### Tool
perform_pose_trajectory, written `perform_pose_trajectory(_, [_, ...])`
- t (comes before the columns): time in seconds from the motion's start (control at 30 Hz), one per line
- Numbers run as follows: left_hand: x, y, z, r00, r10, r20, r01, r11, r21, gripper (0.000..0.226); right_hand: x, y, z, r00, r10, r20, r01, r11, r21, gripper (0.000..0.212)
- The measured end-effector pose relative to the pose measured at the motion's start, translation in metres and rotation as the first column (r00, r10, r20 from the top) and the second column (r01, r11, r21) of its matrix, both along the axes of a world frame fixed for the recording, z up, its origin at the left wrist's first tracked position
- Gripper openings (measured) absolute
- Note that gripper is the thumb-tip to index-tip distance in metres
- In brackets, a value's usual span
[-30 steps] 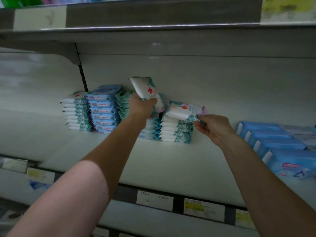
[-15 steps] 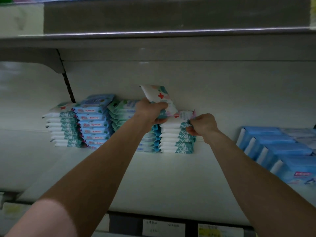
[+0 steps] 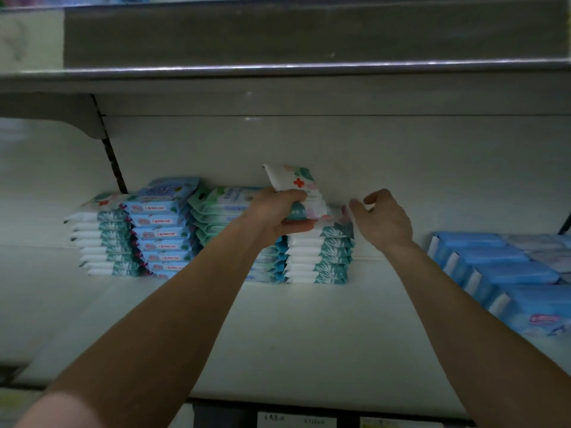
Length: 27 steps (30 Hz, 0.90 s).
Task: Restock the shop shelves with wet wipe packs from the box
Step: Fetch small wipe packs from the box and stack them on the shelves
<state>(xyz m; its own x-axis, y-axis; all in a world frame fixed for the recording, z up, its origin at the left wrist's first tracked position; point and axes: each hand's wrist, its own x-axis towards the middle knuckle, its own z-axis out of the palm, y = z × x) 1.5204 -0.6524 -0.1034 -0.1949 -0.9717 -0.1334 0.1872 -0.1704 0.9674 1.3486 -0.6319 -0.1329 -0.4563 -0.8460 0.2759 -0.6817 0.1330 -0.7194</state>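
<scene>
Wipe pack (image 3: 294,180), soft glossy pillow shape, gripped in L hand (image 3: 275,213); R hand (image 3: 386,220) relaxed, empty.

Blue wrapped packages (image 3: 506,273) lay in rows at the right of the frame; price labels (image 3: 296,421) sat along the bottom edge.

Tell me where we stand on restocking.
Done: several stacks of wet wipe packs stand on the shelf. In hand: the left hand grips one red-cross pack, tilted over the rightmost teal stack; the right hand is open beside it. Left: laying that pack down; the box is out of view.
</scene>
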Motion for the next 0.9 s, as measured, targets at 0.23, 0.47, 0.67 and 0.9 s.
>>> perform_pose_trajectory(0.23, [-0.018,0.008,0.007,0.998,-0.029,0.059,0.028,0.999,0.027,0.019,0.02,0.013,0.027,0.668,0.33,0.667,-0.395,0.917,-0.057,0.02])
perform_pose_trajectory(0.47, [-0.001,-0.011,0.03,0.862,0.169,0.478,-0.057,0.969,-0.24,0.04,-0.015,-0.009,0.034,0.684,0.234,0.691,-0.388,0.919,0.073,0.033])
perform_pose_trajectory(0.67, [-0.004,-0.03,0.025,0.46,0.214,0.862,0.145,0.939,-0.311,0.009,-0.008,-0.031,0.029,0.845,0.233,0.482,-0.298,0.952,0.062,0.042])
perform_pose_trajectory(0.9, [-0.008,-0.034,0.009,0.111,0.314,0.943,0.382,0.862,-0.333,0.018,0.0,-0.044,0.013,0.972,0.214,0.094,-0.224,0.967,0.122,0.034])
